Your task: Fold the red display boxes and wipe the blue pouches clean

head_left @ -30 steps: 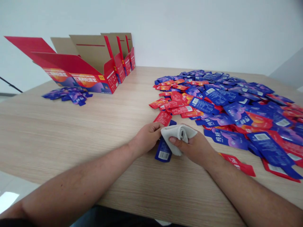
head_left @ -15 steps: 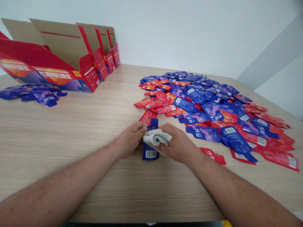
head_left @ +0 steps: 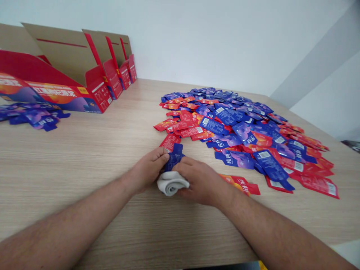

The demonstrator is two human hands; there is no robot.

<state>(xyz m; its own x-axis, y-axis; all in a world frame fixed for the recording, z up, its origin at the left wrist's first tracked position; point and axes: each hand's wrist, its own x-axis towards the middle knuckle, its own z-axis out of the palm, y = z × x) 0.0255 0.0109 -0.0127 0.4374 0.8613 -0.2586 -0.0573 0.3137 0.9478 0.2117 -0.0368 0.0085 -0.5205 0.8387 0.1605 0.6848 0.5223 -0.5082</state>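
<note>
My left hand [head_left: 149, 169] pinches the upper part of a blue sachet [head_left: 174, 157] between thumb and fingers. My right hand [head_left: 200, 181] presses a folded white cloth [head_left: 171, 183] against the sachet's lower part, which the cloth and hand hide. A red sachet [head_left: 170, 142] lies just beyond my left fingertips. Beside my right hand, red sachets [head_left: 239, 183] lie at the edge of a large heap of blue, purple and red sachets [head_left: 233, 131].
Several open red-and-cardboard display boxes [head_left: 62, 78] stand in a row at the back left of the wooden table [head_left: 84, 157]. A small pile of purple sachets [head_left: 35, 117] lies in front of them. A white wall rises behind the table.
The white cloth has slid toward me along the blue sachet, uncovering its top. The sachet now shows above the cloth, and the view has turned slightly left.
</note>
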